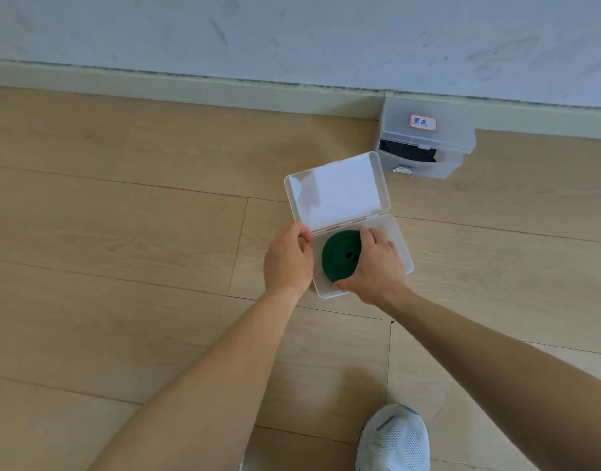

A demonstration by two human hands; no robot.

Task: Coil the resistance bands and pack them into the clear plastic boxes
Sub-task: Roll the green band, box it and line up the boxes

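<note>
A clear plastic box (401, 248) lies open on the wooden floor, its lid (336, 192) tipped back toward the wall. Inside it sits a green resistance band (336, 258) wound into a flat coil. My right hand (373, 266) grips the coil from the right, with the thumb at its near edge and the fingers over its far side. My left hand (287, 258) holds the box's left wall, thumb and fingers pinching the rim near the hinge.
A second clear box (424, 137) with a red-bordered label stands closed against the baseboard at the back right, with something black inside. My white shoe (394, 440) is at the bottom edge. Wooden floor stretches to the left.
</note>
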